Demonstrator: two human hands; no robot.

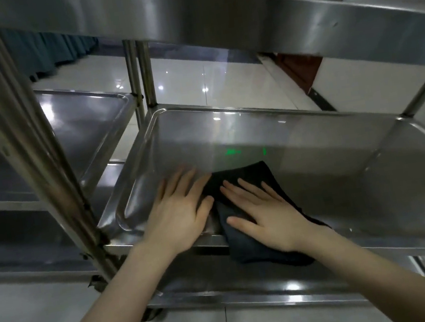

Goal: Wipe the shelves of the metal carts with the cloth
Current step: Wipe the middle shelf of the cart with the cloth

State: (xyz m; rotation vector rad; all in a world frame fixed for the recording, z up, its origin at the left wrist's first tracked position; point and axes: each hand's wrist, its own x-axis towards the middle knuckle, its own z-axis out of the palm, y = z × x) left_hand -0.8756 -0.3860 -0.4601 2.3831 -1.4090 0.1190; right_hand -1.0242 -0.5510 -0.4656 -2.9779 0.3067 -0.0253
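**Both hands flat on the middle shelf, right hand on the cloth**

Left hand (pixel 178 215) and right hand (pixel 266 216) lie palm down, side by side, on the middle shelf (pixel 317 167) of the nearer metal cart. Both are wide open, with the fingers straight and slightly spread, and neither curls round anything.

The right hand presses on the dark cloth (pixel 249 251), which lies crumpled beneath its palm and fingers. Part of the cloth reaches past the fingertips, and part hangs over the shelf's near rim below the wrist. The left hand rests on bare steel just left of the cloth, its thumb side meeting the cloth's edge.

Ahead of the fingertips the shelf shows a small green reflection (pixel 232 152). To the right of the right hand the shelf runs on bare to its far corner.

Above both hands the top shelf (pixel 239 19) crosses the view. Below the wrists lies the bottom shelf (pixel 223 277). To the left of the left hand stands an upright post (pixel 41 169), and beyond it the shelf of a second cart (pixel 83 116).

Pale glossy floor tiles (pixel 194 81) show beyond the carts, far ahead of the hands. A teal fabric skirt (pixel 51 49) hangs well off to the left.
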